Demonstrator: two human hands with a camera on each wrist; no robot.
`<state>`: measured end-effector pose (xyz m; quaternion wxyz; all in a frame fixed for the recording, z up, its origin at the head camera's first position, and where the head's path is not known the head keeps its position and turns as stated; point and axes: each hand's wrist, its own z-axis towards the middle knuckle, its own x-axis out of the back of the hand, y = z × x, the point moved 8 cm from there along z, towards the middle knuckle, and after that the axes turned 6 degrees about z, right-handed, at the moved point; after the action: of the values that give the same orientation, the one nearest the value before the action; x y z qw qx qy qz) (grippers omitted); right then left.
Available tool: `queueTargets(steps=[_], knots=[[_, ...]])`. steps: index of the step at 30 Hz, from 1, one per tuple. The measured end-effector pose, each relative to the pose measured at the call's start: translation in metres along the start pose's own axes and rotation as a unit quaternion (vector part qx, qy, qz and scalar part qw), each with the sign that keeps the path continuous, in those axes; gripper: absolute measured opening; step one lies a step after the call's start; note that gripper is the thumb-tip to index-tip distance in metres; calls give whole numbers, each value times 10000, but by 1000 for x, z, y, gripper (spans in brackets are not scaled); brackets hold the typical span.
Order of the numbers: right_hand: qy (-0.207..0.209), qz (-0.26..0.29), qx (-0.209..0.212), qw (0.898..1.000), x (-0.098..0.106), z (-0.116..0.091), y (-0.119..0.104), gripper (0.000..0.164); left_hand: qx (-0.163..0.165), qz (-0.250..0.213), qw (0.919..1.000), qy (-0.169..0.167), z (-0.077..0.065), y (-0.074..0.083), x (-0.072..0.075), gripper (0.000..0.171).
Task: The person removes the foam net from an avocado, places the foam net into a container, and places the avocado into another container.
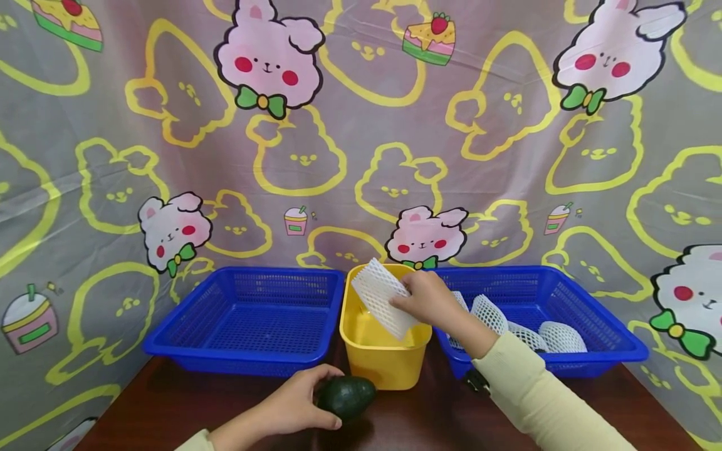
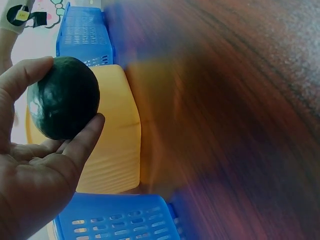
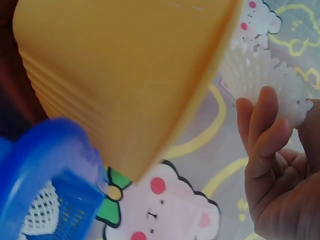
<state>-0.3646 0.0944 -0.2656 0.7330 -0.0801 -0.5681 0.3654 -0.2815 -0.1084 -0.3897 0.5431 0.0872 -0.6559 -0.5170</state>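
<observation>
My left hand (image 1: 296, 402) holds a dark green, smooth avocado (image 1: 351, 398) low over the front of the table. In the left wrist view, thumb and fingers curl round one end of the avocado (image 2: 67, 100). Above the yellow bin (image 1: 386, 371), my right hand (image 1: 427, 299) pinches a white foam fruit net (image 1: 379, 294) by its edge. The net hangs tilted over the bin's opening, flattened and with no fruit visible inside. From the right wrist, the foam net (image 3: 270, 80) shows between thumb and fingers, beside the bin's wall.
A blue basket (image 1: 242, 364) stands left of the bin. Another blue basket (image 1: 598, 357) on the right holds several net-wrapped fruits (image 1: 561, 337). All stand on a dark brown table (image 1: 141, 407), with a patterned curtain (image 1: 350, 131) behind. A small black object (image 1: 477, 381) shows by the right wrist.
</observation>
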Motion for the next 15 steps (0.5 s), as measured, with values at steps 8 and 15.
queueTargets(steps=[8, 15], knots=[[-245, 694, -1312, 9886, -30, 14, 24, 24, -63, 36, 10000, -9, 0, 2, 0, 58], [-285, 689, -1601, 9843, -46, 23, 33, 31, -65, 48, 10000, -31, 2, 1, 0, 57]])
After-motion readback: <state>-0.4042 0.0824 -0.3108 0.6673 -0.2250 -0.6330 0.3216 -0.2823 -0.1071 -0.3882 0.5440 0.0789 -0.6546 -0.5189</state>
